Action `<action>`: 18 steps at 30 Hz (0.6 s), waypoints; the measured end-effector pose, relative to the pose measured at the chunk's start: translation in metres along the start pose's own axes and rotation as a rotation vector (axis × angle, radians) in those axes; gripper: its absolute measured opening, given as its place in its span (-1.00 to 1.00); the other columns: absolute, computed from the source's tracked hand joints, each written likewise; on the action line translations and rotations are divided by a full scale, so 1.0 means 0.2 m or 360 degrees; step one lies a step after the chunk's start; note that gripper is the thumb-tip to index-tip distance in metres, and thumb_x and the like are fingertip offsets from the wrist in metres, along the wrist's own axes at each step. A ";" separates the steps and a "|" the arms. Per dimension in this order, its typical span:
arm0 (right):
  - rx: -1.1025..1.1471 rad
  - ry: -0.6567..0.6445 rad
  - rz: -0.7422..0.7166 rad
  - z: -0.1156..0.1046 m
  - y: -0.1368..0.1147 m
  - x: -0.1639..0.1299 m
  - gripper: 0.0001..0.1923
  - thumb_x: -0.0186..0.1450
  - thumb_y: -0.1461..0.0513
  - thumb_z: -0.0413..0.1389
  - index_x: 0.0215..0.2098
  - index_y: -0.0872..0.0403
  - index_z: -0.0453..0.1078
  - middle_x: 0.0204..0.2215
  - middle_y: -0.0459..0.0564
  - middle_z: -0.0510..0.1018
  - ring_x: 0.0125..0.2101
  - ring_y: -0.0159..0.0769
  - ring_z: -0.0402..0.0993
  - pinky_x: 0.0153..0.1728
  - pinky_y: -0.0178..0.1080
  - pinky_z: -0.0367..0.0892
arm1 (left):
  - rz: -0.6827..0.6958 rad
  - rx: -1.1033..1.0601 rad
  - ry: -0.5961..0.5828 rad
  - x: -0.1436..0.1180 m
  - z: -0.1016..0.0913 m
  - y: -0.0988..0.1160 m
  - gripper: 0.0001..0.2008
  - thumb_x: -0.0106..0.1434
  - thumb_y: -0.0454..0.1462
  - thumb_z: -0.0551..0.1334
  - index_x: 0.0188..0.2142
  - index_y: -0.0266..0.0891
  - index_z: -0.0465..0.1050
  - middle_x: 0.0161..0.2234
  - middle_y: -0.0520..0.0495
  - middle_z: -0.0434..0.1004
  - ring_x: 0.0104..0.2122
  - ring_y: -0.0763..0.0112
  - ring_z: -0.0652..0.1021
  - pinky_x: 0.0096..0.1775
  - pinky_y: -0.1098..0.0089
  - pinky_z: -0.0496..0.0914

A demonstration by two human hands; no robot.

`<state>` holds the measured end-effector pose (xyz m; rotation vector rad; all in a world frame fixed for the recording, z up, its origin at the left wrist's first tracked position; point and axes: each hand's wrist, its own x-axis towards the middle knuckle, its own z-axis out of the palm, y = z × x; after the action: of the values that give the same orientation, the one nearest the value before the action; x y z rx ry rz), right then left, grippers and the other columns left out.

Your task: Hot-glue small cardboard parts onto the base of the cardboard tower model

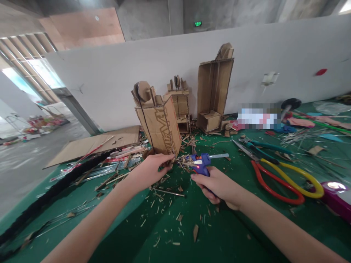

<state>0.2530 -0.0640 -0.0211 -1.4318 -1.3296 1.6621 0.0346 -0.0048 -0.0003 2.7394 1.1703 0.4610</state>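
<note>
My right hand [218,184] is wrapped round the handle of a blue hot glue gun [201,163], which has a small red light. A clear glue stick [219,156] pokes out of its back, and its nozzle points left. My left hand [150,170] is at the lower front corner of a tall cardboard box [161,128] with a round cardboard wheel [143,91] on top. Thumb and forefinger come together there; whatever they pinch is too small or hidden to name. Between the hands lies a heap of wood splinters [183,159].
Two more cardboard structures, a small one [182,106] and a tall open one [215,84], stand by the white partition [109,80]. Red-and-yellow-handled scissors [279,179] and teal-handled pliers [267,148] lie to the right. Sticks and a black fuzzy strip [68,186] are left.
</note>
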 end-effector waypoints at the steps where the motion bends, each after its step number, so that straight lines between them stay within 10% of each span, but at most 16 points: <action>1: -0.0008 -0.0006 0.0000 0.00 0.00 0.00 -0.72 0.22 0.10 0.00 -0.55 0.03 0.07 -0.84 -0.30 0.08 -0.83 -0.57 -0.04 -0.82 -0.44 -0.11 | -0.0007 -0.0005 -0.0001 0.00 0.00 0.00 -0.62 0.23 -0.29 0.10 0.06 -0.14 0.27 -0.04 -0.03 0.45 -0.09 0.34 0.46 -0.05 0.32 0.32; 18: -0.0018 0.0008 -0.0056 0.00 0.01 0.00 -0.72 0.23 0.10 -0.01 -0.55 0.02 0.03 -0.87 -0.31 0.09 -0.84 -0.56 -0.03 -0.81 -0.43 -0.07 | -0.0047 -0.0102 -0.0127 0.01 -0.04 0.01 -0.73 0.23 -0.37 0.08 -0.08 -0.12 0.31 -0.19 0.05 0.50 -0.22 0.42 0.49 -0.19 0.43 0.34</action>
<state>0.2532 -0.0646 -0.0223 -1.4101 -1.3556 1.6302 0.0340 -0.0053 0.0086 2.6562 1.1544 0.3751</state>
